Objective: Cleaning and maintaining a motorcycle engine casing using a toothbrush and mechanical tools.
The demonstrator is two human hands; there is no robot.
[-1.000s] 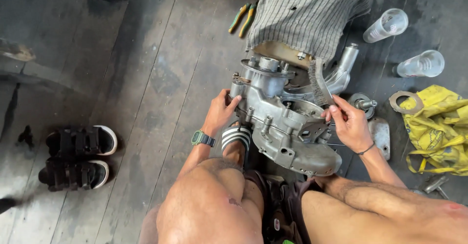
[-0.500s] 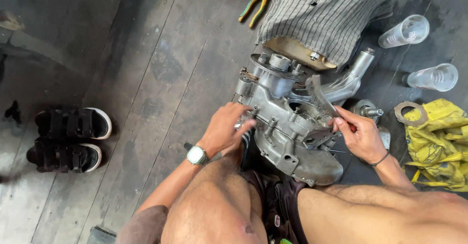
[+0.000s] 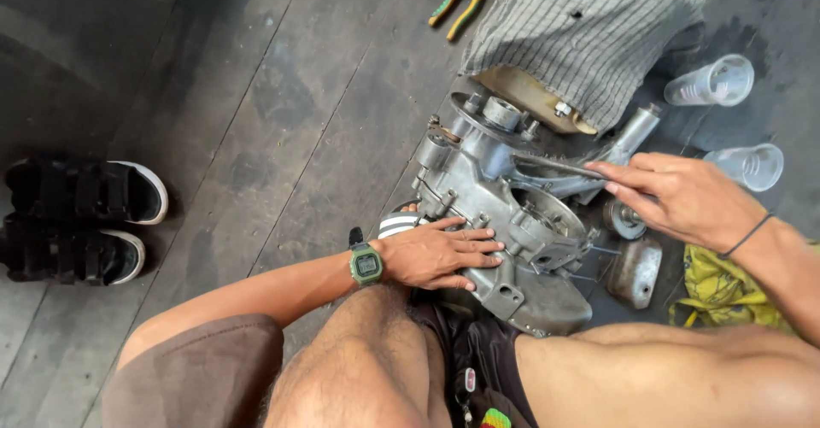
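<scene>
Floor: dark, worn wooden planks, stained with grime.
Far left: pair of black strap sandals with white soles, side by side.
Left hand: green digital wristwatch on the wrist; palm flat, fingers spread, pressing on the engine casing.
Engine casing: grey cast metal, lying on the floor between the knees.
Top: yellow-green pliers; striped grey cloth draped over the casing's far end.
Right hand: fingers pinched on a thin metal rod over the casing.
Right: two clear plastic cups; yellow rag.
</scene>
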